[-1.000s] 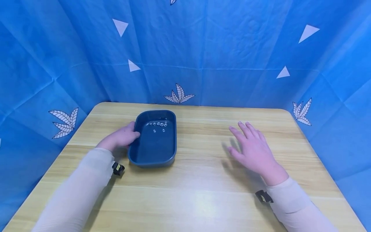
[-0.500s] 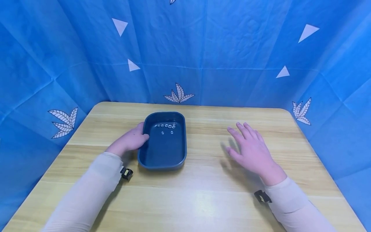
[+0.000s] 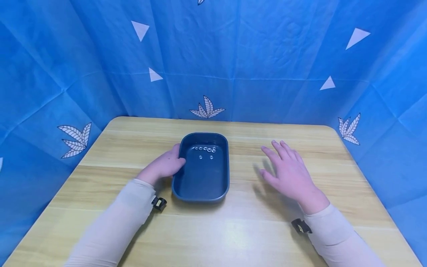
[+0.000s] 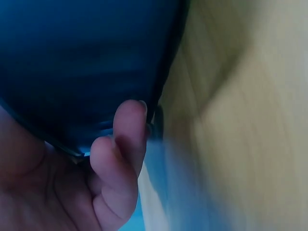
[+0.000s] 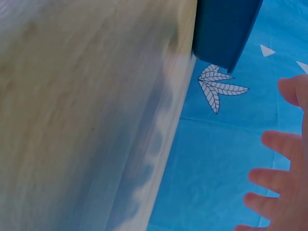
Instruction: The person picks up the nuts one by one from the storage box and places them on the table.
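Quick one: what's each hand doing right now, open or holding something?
Left hand: holding the dark blue tray by its side, thumb over the rim.
Right hand: open, fingers spread, holding nothing.

Nothing legible anywhere in these shots, tbh. Closest I can get is a tiny yellow patch (image 3: pixel 158 203) on the black wrist gadget (image 3: pixel 163 204) at 7 o'clock in the head view, and a similar patch (image 3: pixel 300 228) on its twin (image 3: pixel 305 226) between 4 and 5 o'clock. Both too small to read.

The left hand (image 3: pixel 165 164) grips a blue tray (image 3: pixel 201 181) holding small shiny pieces (image 3: pixel 209 150); the right hand (image 3: pixel 291 176) hovers above the table (image 3: pixel 260 237).
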A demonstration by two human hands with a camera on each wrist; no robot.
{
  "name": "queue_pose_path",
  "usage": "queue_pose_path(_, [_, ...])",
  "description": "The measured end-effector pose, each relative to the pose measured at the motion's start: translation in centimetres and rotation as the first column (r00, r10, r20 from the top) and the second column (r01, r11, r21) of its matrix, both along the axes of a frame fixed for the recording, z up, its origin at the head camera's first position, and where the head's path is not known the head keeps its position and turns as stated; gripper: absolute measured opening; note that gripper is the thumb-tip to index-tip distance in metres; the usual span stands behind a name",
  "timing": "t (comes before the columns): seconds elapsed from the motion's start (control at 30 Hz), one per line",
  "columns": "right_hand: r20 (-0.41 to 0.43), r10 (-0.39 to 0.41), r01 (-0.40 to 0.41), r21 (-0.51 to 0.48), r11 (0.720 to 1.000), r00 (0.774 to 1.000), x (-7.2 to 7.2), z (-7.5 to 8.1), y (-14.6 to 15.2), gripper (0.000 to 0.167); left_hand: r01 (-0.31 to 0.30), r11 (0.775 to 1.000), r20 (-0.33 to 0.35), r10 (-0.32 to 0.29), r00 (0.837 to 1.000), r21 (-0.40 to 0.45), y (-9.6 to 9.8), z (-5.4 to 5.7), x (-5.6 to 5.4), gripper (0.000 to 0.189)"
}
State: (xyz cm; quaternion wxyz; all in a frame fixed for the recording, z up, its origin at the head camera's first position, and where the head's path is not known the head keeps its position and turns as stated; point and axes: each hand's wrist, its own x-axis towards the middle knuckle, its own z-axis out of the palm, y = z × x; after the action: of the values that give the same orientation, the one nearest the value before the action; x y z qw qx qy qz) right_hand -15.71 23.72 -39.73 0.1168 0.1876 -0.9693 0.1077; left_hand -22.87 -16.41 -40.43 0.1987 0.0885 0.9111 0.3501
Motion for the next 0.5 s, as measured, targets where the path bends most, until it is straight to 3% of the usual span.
queue_pose_path(0.27, [-0.011,-0.004,0.004,-0.006,1.0,1.0,0.3,0.0,-0.1,0.07,0.011,1.0,0.003,-0.011,1.0,0.027,2.5,0.0,0.7,0.065])
queue_pose_path(0.5, [-0.009,-0.013,0.013,-0.002,1.0,1.0,0.6,0.1,-0.2,0.071,-0.011,0.999,0.014,0.011,1.0,0.034,3.8,0.0,2.0,0.065])
